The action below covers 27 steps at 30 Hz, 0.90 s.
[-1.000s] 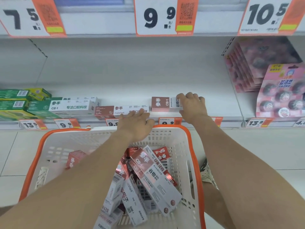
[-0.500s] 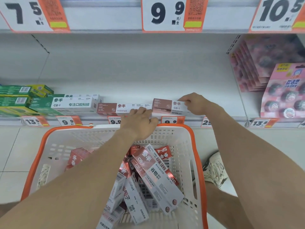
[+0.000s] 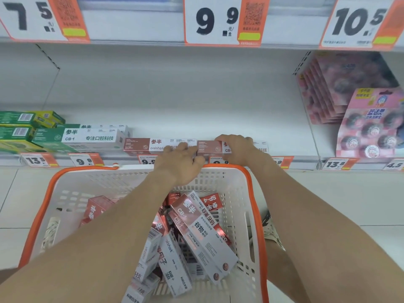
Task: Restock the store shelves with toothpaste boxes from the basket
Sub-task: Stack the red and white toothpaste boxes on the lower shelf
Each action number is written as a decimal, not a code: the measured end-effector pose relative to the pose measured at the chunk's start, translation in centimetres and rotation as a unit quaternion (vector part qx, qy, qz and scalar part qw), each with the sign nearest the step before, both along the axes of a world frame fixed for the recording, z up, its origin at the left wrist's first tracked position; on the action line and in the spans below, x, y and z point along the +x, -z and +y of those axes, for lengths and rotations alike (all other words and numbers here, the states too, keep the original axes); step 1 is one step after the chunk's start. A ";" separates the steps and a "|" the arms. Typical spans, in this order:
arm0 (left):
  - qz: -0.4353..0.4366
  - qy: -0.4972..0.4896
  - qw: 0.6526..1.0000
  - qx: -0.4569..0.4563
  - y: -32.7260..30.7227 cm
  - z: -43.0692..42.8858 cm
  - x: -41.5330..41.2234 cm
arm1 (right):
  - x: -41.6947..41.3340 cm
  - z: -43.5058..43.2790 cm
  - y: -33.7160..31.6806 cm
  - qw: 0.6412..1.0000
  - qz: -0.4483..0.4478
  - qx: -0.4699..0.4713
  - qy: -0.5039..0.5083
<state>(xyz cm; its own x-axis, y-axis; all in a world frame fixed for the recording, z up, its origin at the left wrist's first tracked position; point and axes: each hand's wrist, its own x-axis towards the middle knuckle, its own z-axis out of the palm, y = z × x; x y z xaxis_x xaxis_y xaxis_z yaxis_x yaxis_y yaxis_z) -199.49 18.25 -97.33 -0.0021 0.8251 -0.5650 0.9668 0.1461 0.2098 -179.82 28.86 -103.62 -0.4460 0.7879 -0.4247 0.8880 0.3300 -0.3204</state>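
A red-and-white toothpaste box lies lengthwise at the front of the low white shelf. My right hand lies over its middle and grips it. My left hand rests at the box's left end, fingers curled against it and against a second red-and-white box lying to the left. A white basket with an orange rim sits below my arms, holding several more toothpaste boxes in a loose pile.
Green-and-white toothpaste boxes and green boxes fill the shelf's left end. Pink blister packs stand at the right. Orange price tags hang on the shelf edge above. Behind the boxes the shelf is bare.
My right hand slid from the box's right end onto its middle. The box now sits closer to the left box, and my left hand has closed in on its left end.
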 end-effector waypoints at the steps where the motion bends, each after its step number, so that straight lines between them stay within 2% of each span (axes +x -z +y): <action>1: 0.001 0.004 1.000 0.003 0.0 0.0 0.0 | -0.1 -0.1 0.2 1.000 -0.001 0.010 0.000; 5: -0.003 0.018 1.000 0.009 -0.3 0.0 -0.1 | -0.1 0.1 -0.2 1.000 0.007 -0.001 -0.002; 8: -0.021 0.030 0.999 0.004 -0.3 0.0 -0.9 | -0.2 -0.2 -2.0 0.993 0.097 -0.015 0.062; 10: -0.041 0.019 0.999 0.022 0.0 -0.4 -1.5 | -0.7 -0.9 -3.7 0.985 0.143 0.025 0.093; 12: -0.067 0.004 0.995 0.080 0.0 -1.9 -1.9 | -1.9 -2.5 -5.7 0.978 0.167 0.078 0.093; 15: -0.130 -0.016 0.967 0.218 -0.4 -6.2 -2.6 | -4.6 -5.9 -8.7 0.983 0.155 0.091 0.039; 18: -0.119 -0.013 0.932 0.342 -0.2 -11.3 -4.6 | -6.9 -10.2 -11.0 0.994 0.093 -0.048 -0.043; 20: -0.101 -0.029 0.940 0.324 0.0 -14.1 -6.2 | -7.4 -13.3 -11.8 0.978 0.040 -0.194 -0.058; 21: -0.086 -0.040 0.951 0.293 0.3 -15.1 -7.0 | -7.1 -14.8 -11.4 0.970 0.009 -0.238 -0.052; 22: -0.065 -0.050 0.964 0.252 0.6 -15.9 -7.6 | -6.9 -16.2 -10.6 0.969 -0.019 -0.245 -0.039; 24: -0.027 -0.092 0.985 0.147 0.4 -17.1 -8.3 | -6.1 -19.3 -8.2 0.981 -0.055 -0.188 0.000; 27: -0.031 -0.115 0.993 0.021 1.0 -18.9 -9.5 | -4.6 -24.6 -5.4 0.981 -0.070 -0.162 0.079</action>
<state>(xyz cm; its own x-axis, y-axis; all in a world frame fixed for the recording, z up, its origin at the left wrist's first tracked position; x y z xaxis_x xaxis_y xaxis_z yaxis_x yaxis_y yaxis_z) -208.97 -0.68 -98.31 -0.1587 0.8295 -0.5355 0.8942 0.3507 0.2782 -184.40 4.30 -98.18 -0.2490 0.6554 -0.7130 0.9626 0.0863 -0.2568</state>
